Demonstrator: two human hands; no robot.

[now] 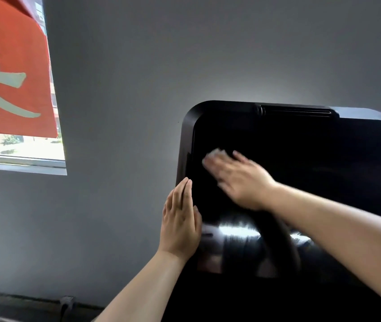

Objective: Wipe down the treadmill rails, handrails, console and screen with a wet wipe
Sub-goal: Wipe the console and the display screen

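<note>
Head view: right hand (238, 177) presses the wet wipe (215, 154) flat-fingered on the screen (301, 154); left hand (180, 219), fingers straight, steadies its edge. Next, probably sweep rightward.

We seem to be in a gym or a room fitted out for exercise: a big treadmill console (301, 228) with a dark glossy screen (301, 159) rises right before us, close to a plain grey wall (138, 66). On our left a window (19, 147) shows daylight and greenery outside, half covered by a red banner (10, 66) with large pale characters. Home or commercial, we cannot tell.
</note>
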